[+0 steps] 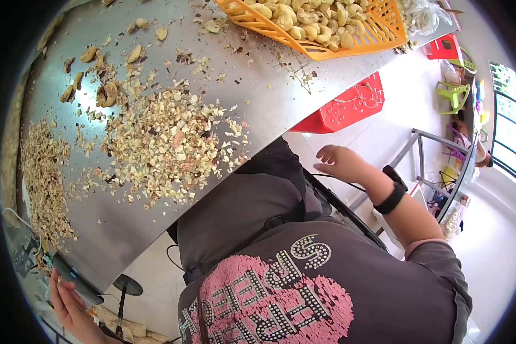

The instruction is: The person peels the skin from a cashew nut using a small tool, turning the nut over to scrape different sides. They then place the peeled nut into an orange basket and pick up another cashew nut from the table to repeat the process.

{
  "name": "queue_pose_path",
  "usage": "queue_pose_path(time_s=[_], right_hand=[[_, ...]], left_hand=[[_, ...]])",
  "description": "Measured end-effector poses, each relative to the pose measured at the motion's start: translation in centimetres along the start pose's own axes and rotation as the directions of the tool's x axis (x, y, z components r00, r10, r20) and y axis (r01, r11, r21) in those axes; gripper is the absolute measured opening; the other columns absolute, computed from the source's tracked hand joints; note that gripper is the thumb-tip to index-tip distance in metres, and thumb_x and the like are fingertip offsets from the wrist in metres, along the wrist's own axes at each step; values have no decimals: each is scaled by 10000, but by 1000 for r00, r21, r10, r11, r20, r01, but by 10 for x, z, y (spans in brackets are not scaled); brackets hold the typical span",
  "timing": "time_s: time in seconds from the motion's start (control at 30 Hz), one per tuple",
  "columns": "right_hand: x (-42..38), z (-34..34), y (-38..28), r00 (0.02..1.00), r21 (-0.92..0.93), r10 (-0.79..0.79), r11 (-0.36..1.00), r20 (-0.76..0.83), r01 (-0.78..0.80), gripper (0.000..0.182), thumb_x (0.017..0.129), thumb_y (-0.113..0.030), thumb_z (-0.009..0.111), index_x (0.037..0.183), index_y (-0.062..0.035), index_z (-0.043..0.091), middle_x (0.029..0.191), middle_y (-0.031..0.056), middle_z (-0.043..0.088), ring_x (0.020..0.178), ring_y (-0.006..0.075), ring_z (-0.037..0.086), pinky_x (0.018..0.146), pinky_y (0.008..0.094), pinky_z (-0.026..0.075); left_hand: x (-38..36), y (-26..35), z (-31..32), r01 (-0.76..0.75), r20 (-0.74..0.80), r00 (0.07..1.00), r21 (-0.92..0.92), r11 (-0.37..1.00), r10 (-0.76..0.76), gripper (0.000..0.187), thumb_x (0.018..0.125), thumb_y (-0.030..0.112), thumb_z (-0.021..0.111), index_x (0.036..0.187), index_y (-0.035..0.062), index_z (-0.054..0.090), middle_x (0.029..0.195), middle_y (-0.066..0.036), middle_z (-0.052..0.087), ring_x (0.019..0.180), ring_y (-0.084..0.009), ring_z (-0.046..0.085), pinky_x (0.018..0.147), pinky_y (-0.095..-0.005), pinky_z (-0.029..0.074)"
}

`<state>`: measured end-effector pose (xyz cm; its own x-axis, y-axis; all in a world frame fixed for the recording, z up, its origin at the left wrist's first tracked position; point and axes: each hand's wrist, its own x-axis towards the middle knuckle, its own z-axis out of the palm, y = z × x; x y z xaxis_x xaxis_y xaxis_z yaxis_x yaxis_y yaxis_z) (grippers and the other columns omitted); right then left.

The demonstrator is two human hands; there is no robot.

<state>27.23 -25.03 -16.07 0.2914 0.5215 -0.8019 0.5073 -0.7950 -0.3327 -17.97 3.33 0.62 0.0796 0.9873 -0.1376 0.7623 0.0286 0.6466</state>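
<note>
At the lower left, my left hand (70,307) reaches up with its fingers stretched out and holds nothing visible. Its fingertips are right at a dark, flat phone-like device (77,276) by the table's corner. My right hand (344,164) hangs in the air beside my body, away from the table, its fingers loosely bent and apart with nothing in them. A broad heap of pale nut flakes (166,143) covers the middle of the metal table (269,109). Whole cashews (135,54) and browned pieces (106,94) lie scattered above that heap.
An orange plastic basket (321,55) of cashews stands at the table's far side. Finer crumbs (43,189) lie along the left. Below the edge is a red stool (355,106); a metal frame (421,152) and green chairs (454,96) stand at right. Another person's arm (483,155) shows beyond.
</note>
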Motion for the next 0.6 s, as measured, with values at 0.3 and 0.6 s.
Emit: queue_pose_path(time_s=[0.3, 0.6], right_hand=[[16, 60, 39, 943, -206, 90, 978, 320, -23, 463, 751, -327, 556, 1107, -46, 458, 998, 185, 541, 891, 336, 532, 770, 365, 416], [19, 72, 45, 998, -386, 55, 921, 21, -42, 425, 729, -327, 561, 1075, -89, 496, 997, 122, 538, 990, 283, 472, 839, 368, 375]], left_hand=[[-2, 1, 10, 29, 3, 1000, 10, 1000, -29, 297, 876, 176, 412, 1150, 80, 474, 747, 69, 481, 509, 41, 285, 425, -106, 198], [-3, 9, 17, 84, 2, 996, -43, 996, -84, 301, 879, 186, 406, 1154, 81, 470, 732, 71, 481, 509, 44, 285, 429, -103, 199]])
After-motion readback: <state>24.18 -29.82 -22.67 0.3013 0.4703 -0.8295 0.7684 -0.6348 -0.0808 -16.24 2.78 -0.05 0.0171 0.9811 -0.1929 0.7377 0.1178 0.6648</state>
